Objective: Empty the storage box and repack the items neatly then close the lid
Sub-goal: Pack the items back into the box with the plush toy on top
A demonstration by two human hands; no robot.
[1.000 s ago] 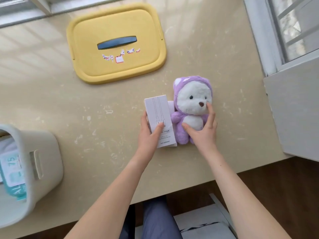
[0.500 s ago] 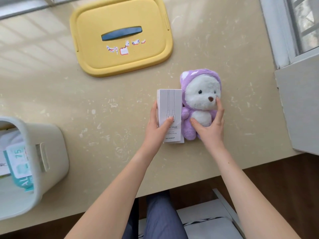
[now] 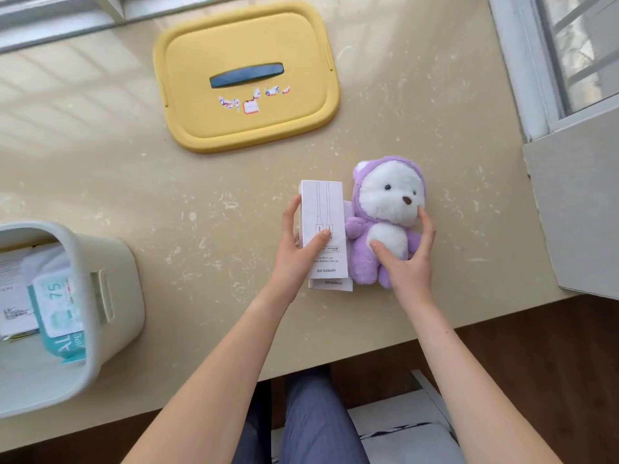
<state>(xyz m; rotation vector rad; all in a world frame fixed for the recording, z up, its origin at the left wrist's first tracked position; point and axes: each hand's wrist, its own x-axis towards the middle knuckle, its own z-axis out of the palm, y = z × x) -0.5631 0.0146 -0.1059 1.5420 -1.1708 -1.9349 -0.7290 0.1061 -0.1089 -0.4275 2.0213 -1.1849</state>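
Observation:
A purple and white plush bear [image 3: 385, 209] lies face up on the beige table [image 3: 167, 195]. My right hand [image 3: 407, 259] holds it, thumb on its belly and fingers along its right side. To its left, my left hand [image 3: 296, 249] grips a white cable box [image 3: 323, 212] stacked on a second white box [image 3: 335, 284]. The pale storage box [image 3: 110, 289] stands at the left edge with a teal wipes pack [image 3: 57, 306] and papers inside. Its yellow lid [image 3: 248, 75] lies flat at the back of the table.
A window frame [image 3: 522, 61] and a grey panel [image 3: 576, 209] bound the table on the right. The table's front edge runs just below my wrists, with my legs and a seat cushion [image 3: 402, 440] beneath.
The white box in my left hand has been squared up beside the bear, over the lower box. My right hand stays on the bear. The view shifted slightly.

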